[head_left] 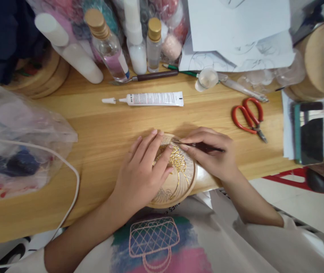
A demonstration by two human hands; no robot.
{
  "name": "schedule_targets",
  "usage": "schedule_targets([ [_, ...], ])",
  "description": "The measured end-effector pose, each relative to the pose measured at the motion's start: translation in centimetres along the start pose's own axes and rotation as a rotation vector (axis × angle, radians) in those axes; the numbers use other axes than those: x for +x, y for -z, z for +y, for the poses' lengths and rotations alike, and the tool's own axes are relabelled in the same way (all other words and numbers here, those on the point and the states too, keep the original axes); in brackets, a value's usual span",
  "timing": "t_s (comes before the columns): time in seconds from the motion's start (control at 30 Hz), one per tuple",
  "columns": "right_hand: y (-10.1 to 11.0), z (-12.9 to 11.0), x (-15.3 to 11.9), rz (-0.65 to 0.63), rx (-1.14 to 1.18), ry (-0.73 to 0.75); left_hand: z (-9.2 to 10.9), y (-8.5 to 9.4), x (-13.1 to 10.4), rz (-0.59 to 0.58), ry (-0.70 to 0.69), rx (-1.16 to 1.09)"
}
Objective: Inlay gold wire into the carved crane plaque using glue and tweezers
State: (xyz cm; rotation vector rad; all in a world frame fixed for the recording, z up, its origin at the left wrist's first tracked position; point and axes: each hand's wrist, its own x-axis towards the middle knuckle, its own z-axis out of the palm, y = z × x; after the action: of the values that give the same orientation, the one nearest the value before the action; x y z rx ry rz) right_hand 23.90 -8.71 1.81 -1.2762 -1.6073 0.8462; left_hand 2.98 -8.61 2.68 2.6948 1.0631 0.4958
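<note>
A round wooden disc (190, 183) with a raised rim lies at the table's front edge. Its face carries a line drawing, partly traced in shiny gold wire-like lines (179, 161). My left hand (143, 172) rests flat across the disc's left side, fingers stretched out and covering part of the pattern. Pinched in my right hand (214, 151) is a slim dark pair of tweezers (197, 144), its tip touching or just above the disc's upper part. Whether anything sits between the tips is too small to tell.
Beyond the disc lies a white glue tube (156, 99) with a pin-like tip and cap. Red-handled pliers (249, 117) are to the right, near a phone (309, 132). Bottles (109, 49), papers (238, 30) and a dark-handled tool (157, 75) line the back. A plastic bag (22, 140) and white cable (77, 182) occupy the left.
</note>
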Motion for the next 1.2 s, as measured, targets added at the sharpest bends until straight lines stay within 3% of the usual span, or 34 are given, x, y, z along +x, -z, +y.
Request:
schedule_targets([
  [0.93, -0.01, 0.07, -0.02, 0.000, 0.019, -0.003, -0.11, -0.17, -0.06, 0.029, -0.021, 0.022],
  [1.2, 0.21, -0.10, 0.14, 0.145, 0.190, -0.121, -0.22, -0.13, -0.12, 0.036, -0.036, 0.022],
])
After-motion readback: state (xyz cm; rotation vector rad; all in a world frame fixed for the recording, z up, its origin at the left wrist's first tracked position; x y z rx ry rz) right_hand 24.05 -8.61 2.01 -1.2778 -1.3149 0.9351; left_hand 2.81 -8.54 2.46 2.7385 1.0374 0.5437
